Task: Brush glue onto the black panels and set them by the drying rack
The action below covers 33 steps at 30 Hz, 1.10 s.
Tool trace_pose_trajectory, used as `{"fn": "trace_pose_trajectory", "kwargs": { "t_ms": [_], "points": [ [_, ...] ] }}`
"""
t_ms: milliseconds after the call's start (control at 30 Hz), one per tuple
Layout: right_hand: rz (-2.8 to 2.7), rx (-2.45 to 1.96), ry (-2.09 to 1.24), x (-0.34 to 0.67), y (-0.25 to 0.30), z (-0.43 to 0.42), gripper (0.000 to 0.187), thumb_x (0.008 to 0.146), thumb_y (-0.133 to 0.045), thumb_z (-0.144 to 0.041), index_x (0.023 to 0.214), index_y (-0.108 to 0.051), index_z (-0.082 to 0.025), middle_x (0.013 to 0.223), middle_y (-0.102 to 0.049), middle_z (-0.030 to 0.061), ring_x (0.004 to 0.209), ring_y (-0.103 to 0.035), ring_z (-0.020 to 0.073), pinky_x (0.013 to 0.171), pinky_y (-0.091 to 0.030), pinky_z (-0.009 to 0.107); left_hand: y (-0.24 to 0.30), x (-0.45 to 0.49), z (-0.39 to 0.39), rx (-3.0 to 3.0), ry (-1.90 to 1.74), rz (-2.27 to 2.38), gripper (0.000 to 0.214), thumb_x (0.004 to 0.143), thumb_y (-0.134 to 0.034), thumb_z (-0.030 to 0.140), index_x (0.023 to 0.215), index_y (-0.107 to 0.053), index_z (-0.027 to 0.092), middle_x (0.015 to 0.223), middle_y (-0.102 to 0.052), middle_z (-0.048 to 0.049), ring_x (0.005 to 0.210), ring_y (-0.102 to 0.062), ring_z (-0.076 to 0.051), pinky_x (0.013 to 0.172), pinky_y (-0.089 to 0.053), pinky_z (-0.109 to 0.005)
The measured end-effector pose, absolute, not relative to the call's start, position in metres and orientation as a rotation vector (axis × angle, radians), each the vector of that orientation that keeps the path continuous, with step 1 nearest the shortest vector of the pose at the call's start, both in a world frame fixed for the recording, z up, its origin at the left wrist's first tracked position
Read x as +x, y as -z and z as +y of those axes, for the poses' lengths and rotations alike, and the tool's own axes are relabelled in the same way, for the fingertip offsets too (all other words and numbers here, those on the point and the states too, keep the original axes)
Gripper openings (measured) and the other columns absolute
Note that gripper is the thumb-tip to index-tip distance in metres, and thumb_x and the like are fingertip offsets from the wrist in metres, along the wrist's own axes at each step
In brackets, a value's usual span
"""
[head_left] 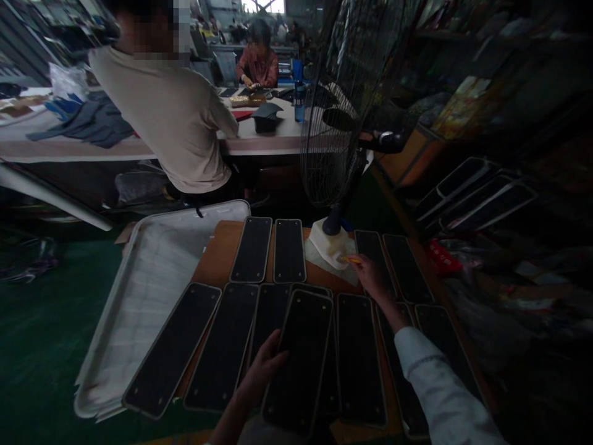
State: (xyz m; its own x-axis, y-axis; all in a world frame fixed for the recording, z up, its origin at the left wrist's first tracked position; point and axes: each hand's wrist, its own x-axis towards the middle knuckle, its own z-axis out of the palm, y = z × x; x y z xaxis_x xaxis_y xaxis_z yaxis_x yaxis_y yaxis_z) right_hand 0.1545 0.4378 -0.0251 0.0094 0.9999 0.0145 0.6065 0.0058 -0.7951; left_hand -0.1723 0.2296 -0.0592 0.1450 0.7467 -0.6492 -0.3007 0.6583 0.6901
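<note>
My left hand (pixel 267 363) grips the left edge of a dark rectangular panel (pixel 301 358) with a pale rim and small dots at its corners. That panel is raised and tilted over others lying on the brown tabletop. My right hand (pixel 369 275) is closed around a thin yellow-orange stick (pixel 354 259), possibly a brush handle. The stick's tip is at a whitish container (pixel 327 244), which stands on a pale sheet (pixel 347 272). Whether the tip is inside it, I cannot tell. Similar dark panels (pixel 250 250) lie in two rows around both hands.
A large white tray (pixel 134 309) sits to the left of the brown table (pixel 215 247). Beyond the container stands a caged fan (pixel 331 136). A person in a beige shirt (pixel 171 117) is at a long white table (pixel 278 143); another person (pixel 259 62) works behind it.
</note>
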Motion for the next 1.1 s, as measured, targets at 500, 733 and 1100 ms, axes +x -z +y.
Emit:
{"fn": "trace_pose_trajectory", "kwargs": {
  "t_ms": [500, 733, 1100],
  "points": [
    [-2.053, -1.668, -0.579, 0.161, -0.006, 0.388, 0.027, 0.094, -0.048, -0.027, 0.113, -0.067, -0.024, 0.108, -0.067, 0.0054, 0.096, -0.065, 0.0202, 0.086, -0.051, 0.033, 0.067, -0.152, 0.23, 1.209, -0.582, 1.619, 0.056, 0.074, -0.057, 0.018, 0.129, -0.048, 0.016, 0.129, -0.059, -0.0144, 0.119, -0.058, -0.026, 0.101, -0.043, -0.035],
    [-1.175, -1.581, -0.818, 0.152, 0.021, 0.4, 0.034, 0.079, -0.065, -0.05, 0.098, -0.068, -0.022, 0.091, -0.07, 0.0041, 0.071, -0.068, 0.0185, 0.063, -0.057, 0.032, 0.056, -0.161, 0.212, 1.442, -0.427, 1.66, 0.044, 0.082, -0.048, 0.017, 0.125, -0.053, 0.017, 0.124, -0.054, -0.0117, 0.113, -0.058, -0.023, 0.097, -0.045, -0.035],
    [-0.554, -1.48, -0.857, 0.146, 0.044, 0.417, 0.045, 0.063, -0.076, -0.043, 0.098, -0.06, -0.021, 0.067, -0.068, -0.005, 0.056, -0.068, 0.0138, 0.052, -0.056, 0.023, 0.073, -0.208, 0.136, 1.262, -0.345, 1.605, 0.034, 0.081, -0.053, 0.03, 0.112, -0.063, 0.02, 0.101, -0.066, -0.008, 0.087, -0.065, -0.022, 0.077, -0.051, -0.03]
  ]
}}
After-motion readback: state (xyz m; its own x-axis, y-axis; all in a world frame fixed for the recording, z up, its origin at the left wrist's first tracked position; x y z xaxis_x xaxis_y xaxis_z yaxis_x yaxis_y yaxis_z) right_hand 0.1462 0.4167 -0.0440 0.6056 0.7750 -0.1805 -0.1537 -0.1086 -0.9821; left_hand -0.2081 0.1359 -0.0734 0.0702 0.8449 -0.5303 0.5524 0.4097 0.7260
